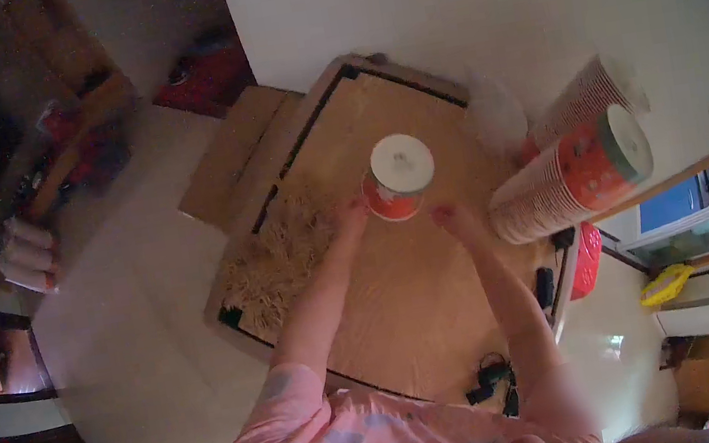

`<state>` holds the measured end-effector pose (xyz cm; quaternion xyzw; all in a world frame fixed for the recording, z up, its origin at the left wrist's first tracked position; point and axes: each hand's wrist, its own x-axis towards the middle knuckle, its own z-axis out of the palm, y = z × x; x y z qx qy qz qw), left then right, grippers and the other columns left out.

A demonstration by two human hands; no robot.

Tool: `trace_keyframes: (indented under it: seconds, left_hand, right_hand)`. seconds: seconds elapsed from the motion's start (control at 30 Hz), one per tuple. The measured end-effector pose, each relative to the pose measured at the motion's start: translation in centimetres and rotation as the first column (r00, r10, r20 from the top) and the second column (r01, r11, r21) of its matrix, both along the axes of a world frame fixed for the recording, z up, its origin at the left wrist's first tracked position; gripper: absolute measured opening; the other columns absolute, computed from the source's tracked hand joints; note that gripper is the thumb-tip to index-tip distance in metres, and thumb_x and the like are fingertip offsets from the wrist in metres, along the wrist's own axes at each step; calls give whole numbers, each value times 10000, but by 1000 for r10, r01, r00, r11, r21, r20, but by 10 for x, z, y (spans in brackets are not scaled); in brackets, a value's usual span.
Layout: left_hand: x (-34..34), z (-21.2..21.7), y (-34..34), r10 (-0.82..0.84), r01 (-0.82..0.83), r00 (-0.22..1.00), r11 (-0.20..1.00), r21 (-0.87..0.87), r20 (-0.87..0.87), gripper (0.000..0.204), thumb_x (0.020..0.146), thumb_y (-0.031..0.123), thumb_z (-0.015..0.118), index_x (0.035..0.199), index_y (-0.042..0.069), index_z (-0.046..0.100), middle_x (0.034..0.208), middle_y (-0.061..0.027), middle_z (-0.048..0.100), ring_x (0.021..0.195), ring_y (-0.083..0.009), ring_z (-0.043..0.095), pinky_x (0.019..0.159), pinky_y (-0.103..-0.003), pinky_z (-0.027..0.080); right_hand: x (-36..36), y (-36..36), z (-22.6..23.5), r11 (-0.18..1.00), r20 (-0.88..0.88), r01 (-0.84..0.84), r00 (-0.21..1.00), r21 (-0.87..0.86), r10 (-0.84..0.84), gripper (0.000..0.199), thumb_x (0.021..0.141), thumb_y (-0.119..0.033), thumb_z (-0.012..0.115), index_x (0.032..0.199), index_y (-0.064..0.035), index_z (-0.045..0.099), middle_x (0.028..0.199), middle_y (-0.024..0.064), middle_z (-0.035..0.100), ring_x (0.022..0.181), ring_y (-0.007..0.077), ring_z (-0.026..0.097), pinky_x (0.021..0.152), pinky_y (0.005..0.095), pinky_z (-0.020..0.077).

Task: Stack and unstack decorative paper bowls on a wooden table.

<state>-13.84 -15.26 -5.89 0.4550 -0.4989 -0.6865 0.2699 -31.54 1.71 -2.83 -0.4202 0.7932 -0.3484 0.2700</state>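
An upside-down paper cup [394,206], red with a round white base facing up, stands in the middle of the wooden tabletop [422,294]. My left hand [352,214] is closed at the cup's left side, its fingers against the lower edge. To the right of the cup, a little apart from it, my right hand [453,217] has its fingers curled together. Whatever may be between those fingers is too small to make out. A loose pile of pale, thin strands [280,252] lies beside my left forearm.
Two long stacks of nested paper cups lean at the right: a red patterned one [554,190] and another behind it [586,101]. Near the front right are a black cable [493,373] and a small black object [546,287]. A cardboard box [238,156] adjoins the table's left.
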Motion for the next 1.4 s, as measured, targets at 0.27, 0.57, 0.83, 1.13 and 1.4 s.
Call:
trace_keyframes:
  seconds: [0.27, 0.57, 0.83, 1.13, 1.4]
  left_hand:
    - [-28, -49, -79, -4, 123, 944, 932, -341, 329, 200, 774, 179, 531, 906, 49, 607, 853, -151, 616, 799, -287, 590, 696, -375, 454]
    - [-20, -74, -94, 20, 245, 827, 887, -391, 562, 230, 762, 225, 533, 869, 44, 626, 846, -179, 608, 808, -320, 588, 696, -411, 460]
    - [-17, -52, -85, 74, 139, 772, 950, -281, 631, 295, 773, 310, 506, 850, 58, 639, 856, -182, 607, 794, -336, 592, 694, -423, 464]
    - [-36, -70, -53, 27, 91, 891, 967, -237, 454, 306, 767, 327, 509, 792, 57, 651, 773, -178, 616, 748, -321, 599, 658, -397, 456]
    - [-15, -66, -5, 55, -53, 987, 998, 19, -150, 302, 763, 284, 517, 720, 8, 631, 625, -112, 608, 583, -205, 566, 547, -347, 426]
  right_hand:
    - [-39, -46, -114, 886, 733, 411, 667, -215, -132, 200, 812, -168, 555, 968, -43, 577, 878, 76, 590, 769, 172, 557, 682, 288, 463]
    - [-33, -94, -166, 703, 964, 707, 232, -75, -131, 243, 778, -30, 447, 1003, 19, 526, 919, 77, 569, 775, 184, 541, 606, 309, 455]
    - [-22, -82, -151, 898, 376, 389, 816, 203, -439, 292, 777, -27, 454, 1064, -4, 503, 946, 102, 567, 765, 185, 553, 597, 296, 470]
    - [1, -28, -122, 811, 764, 576, 567, -101, -308, 388, 847, -276, 428, 1128, -15, 482, 1071, 99, 546, 941, 202, 530, 797, 341, 444]
    - [38, -2, -51, 736, 670, 562, 714, -377, -202, 529, 856, -441, 368, 1222, -62, 412, 1171, 82, 489, 1078, 184, 456, 904, 325, 366]
